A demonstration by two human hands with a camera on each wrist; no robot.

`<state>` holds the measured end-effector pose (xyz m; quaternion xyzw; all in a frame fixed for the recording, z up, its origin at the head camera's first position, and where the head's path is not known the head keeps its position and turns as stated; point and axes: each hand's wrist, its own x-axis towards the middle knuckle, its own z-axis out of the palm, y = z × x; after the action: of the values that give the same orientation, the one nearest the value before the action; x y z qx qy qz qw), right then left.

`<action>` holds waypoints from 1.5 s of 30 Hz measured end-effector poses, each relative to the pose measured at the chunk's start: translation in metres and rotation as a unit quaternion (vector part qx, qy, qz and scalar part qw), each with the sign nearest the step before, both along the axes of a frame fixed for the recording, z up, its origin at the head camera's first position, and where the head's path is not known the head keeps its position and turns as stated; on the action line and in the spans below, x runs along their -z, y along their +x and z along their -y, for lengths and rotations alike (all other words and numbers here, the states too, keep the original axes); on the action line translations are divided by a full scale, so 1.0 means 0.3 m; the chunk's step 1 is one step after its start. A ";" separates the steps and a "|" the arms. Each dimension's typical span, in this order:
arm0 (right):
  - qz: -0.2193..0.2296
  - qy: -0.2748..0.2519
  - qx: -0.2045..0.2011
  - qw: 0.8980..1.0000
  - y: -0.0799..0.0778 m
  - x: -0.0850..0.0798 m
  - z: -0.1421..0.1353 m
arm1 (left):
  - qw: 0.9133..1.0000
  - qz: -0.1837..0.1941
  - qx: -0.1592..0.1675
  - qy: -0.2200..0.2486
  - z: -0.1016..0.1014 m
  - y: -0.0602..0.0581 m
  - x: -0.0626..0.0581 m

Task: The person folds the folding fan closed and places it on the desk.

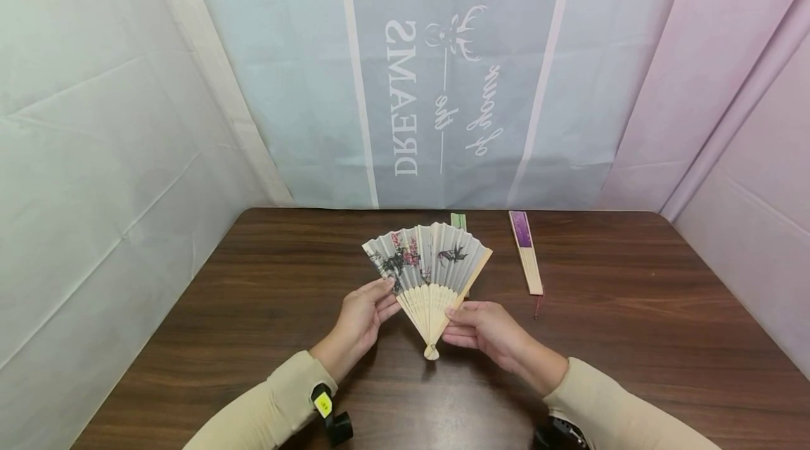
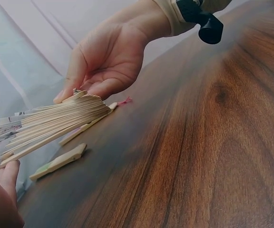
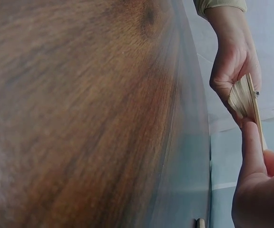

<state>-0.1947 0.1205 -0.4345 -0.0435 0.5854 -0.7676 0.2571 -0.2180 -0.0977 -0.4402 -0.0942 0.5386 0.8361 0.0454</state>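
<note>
A folding hand fan (image 1: 436,260) is spread partway above the table, its grey leaf printed with pink blossoms and dark brushwork. Its pale ribs meet at a pivot that points toward the person. My left hand (image 1: 362,316) pinches the fan's left edge between thumb and fingers. On the other side, my right hand (image 1: 486,332) grips the right outer rib, thumb on top. The left wrist view shows the ribs of the fan (image 2: 56,121) stacked side-on. In the right wrist view, the right hand (image 3: 260,192) holds the outer rib, and the left hand (image 3: 234,64) is beyond it.
A folded purple fan (image 1: 525,253) with a red tassel lies on the wooden table (image 1: 253,337) to the right. Partly hidden behind the held fan is a folded green fan (image 1: 458,220). A pale printed cloth (image 1: 304,84) hangs along the table's far edge.
</note>
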 end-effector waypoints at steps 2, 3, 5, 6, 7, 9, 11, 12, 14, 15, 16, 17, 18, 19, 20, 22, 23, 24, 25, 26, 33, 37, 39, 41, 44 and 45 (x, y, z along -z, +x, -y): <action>-0.001 0.001 -0.001 1.000 0.002 0.000 0.000 | 1.000 -0.003 0.003 -0.001 -0.001 0.000 0.000; -0.003 0.002 -0.003 1.000 0.003 -0.001 -0.001 | 1.000 -0.001 0.004 -0.001 -0.002 0.000 0.000; -0.004 0.002 -0.006 1.000 0.004 -0.002 -0.001 | 1.000 -0.002 0.007 -0.003 -0.003 0.000 0.000; -0.005 0.002 -0.008 1.000 0.005 -0.003 -0.002 | 1.000 -0.003 0.010 -0.004 -0.003 0.001 0.001; -0.006 0.002 -0.009 1.000 0.005 -0.002 -0.002 | 1.000 -0.004 0.012 -0.005 -0.003 0.001 0.001; -0.007 0.002 -0.013 1.000 0.006 -0.001 -0.003 | 1.000 -0.003 0.014 -0.006 -0.004 0.001 0.002; -0.006 0.004 -0.013 1.000 0.007 -0.002 -0.002 | 1.000 -0.004 0.016 -0.006 -0.005 0.001 0.002; -0.007 0.005 -0.013 1.000 0.008 -0.002 -0.002 | 1.000 -0.004 0.016 -0.005 -0.005 0.001 0.002; -0.008 0.008 -0.015 1.000 0.007 -0.001 -0.001 | 1.000 -0.004 0.017 -0.004 -0.006 0.002 0.002; -0.010 0.010 -0.017 1.000 0.007 -0.001 -0.001 | 1.000 -0.006 0.018 -0.004 -0.006 0.002 0.003; -0.011 0.011 -0.018 1.000 0.007 -0.002 0.000 | 1.000 -0.005 0.018 -0.003 -0.007 0.002 0.002; -0.013 0.013 -0.020 1.000 0.007 -0.002 0.000 | 1.000 -0.006 0.019 -0.003 -0.007 0.002 0.002; -0.016 0.013 -0.022 1.000 0.006 -0.002 -0.001 | 1.000 -0.006 0.019 -0.002 -0.007 0.001 0.001; -0.016 0.014 -0.023 0.999 0.006 -0.002 -0.001 | 1.000 -0.006 0.019 -0.003 -0.007 0.001 -0.001; -0.018 0.015 -0.025 0.999 0.005 -0.003 -0.001 | 1.000 -0.005 0.019 -0.004 -0.007 0.001 -0.002; -0.019 0.017 -0.026 0.999 0.006 -0.003 -0.001 | 1.000 -0.005 0.018 -0.004 -0.008 0.000 -0.005; -0.018 0.017 -0.026 0.999 0.005 -0.003 -0.001 | 1.000 -0.005 0.019 -0.003 -0.009 -0.001 -0.005; -0.017 0.017 -0.026 0.999 0.005 -0.003 -0.002 | 1.000 -0.005 0.019 -0.003 -0.009 -0.001 -0.006; -0.016 0.018 -0.027 0.999 0.005 -0.002 -0.001 | 1.000 -0.006 0.020 -0.004 -0.010 -0.001 -0.005; -0.015 0.018 -0.029 0.999 0.004 -0.002 -0.002 | 1.000 -0.007 0.021 -0.004 -0.011 -0.001 -0.004; -0.009 0.015 -0.035 0.999 0.004 -0.005 0.002 | 0.999 -0.006 0.038 -0.006 -0.008 -0.006 0.002; -0.007 0.016 -0.035 0.999 0.005 -0.006 0.013 | 0.999 -0.009 0.052 -0.009 -0.002 -0.011 0.004; -0.007 0.017 -0.035 0.999 0.004 -0.005 0.019 | 0.998 -0.008 0.055 -0.011 0.002 -0.013 0.004; -0.008 0.018 -0.035 0.999 0.003 -0.005 0.025 | 0.998 -0.008 0.058 -0.013 0.006 -0.015 0.003; -0.007 0.018 -0.034 0.999 0.001 -0.006 0.032 | 0.998 -0.007 0.063 -0.015 0.012 -0.018 0.000; -0.006 0.019 -0.034 0.999 0.000 -0.007 0.035 | 0.998 -0.007 0.064 -0.015 0.014 -0.018 -0.001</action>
<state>-0.1947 0.1101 -0.4325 -0.0628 0.5994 -0.7472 0.2803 -0.2235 -0.1018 -0.4399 -0.0538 0.5562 0.8240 0.0937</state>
